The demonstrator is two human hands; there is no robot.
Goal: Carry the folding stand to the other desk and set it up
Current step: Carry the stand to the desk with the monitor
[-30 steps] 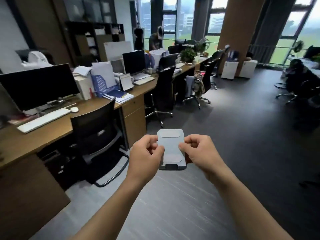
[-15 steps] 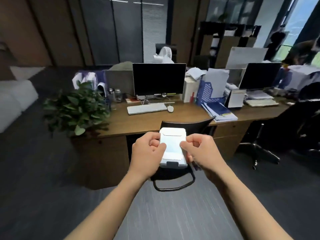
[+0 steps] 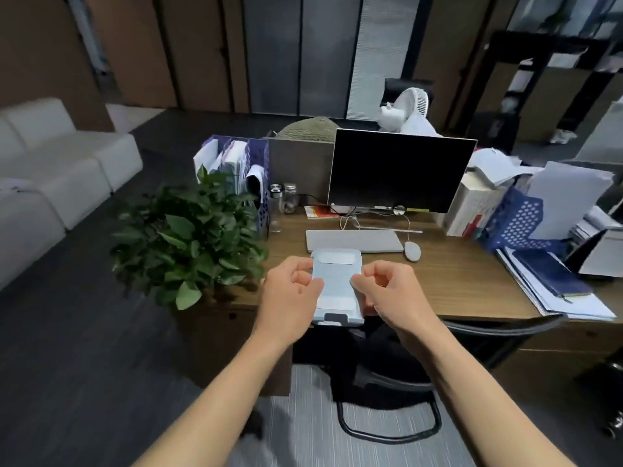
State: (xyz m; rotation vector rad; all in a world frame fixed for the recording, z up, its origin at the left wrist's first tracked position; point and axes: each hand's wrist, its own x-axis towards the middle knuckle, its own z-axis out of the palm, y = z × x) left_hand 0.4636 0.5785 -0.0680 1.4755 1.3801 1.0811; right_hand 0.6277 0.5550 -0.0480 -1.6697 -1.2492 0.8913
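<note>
A flat, light grey folding stand [image 3: 337,281] with two pale pads and a small lip at its near end is held in the air in front of me, over the front edge of a wooden desk [image 3: 455,281]. My left hand [image 3: 290,294] grips its left edge and my right hand [image 3: 387,291] grips its right edge. The stand looks folded flat. Its underside is hidden.
On the desk are a dark monitor [image 3: 401,170], a keyboard [image 3: 354,241], a mouse [image 3: 412,251], a leafy plant [image 3: 188,241], blue file racks [image 3: 232,163], bottles and paper stacks [image 3: 556,291]. A black chair [image 3: 387,382] is tucked under the desk below my hands. A white sofa [image 3: 50,170] is at left.
The view has swung left from the office aisle to face this desk and has come closer. Both hands have kept hold of the stand throughout.
</note>
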